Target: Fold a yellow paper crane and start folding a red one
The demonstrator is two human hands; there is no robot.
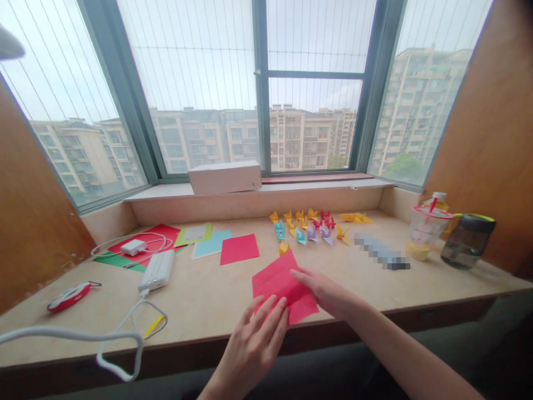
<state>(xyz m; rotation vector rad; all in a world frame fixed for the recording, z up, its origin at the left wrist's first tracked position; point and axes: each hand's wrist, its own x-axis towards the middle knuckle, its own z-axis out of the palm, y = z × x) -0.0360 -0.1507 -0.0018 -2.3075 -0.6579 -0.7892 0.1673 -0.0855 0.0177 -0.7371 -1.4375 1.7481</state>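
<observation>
A creased red sheet of origami paper (275,278) is between my hands near the front of the desk, its outline uneven with a point at the top. My left hand (260,336) rests on the lower left part of the sheet with its fingers stretched out flat. From the right, my right hand (325,291) grips the sheet's edge, thumb on top and the other fingers mostly hidden. Just behind the sheet stands a yellow paper crane (284,248). A second, flat red sheet (239,249) lies to the left.
Several folded cranes (306,225) stand at the back. Coloured sheets (212,244), a power bank (157,270), white cable (120,333) and red-white object (70,296) are left. A blurred-out object (381,253), plastic cup (422,233) and dark bottle (467,241) are right.
</observation>
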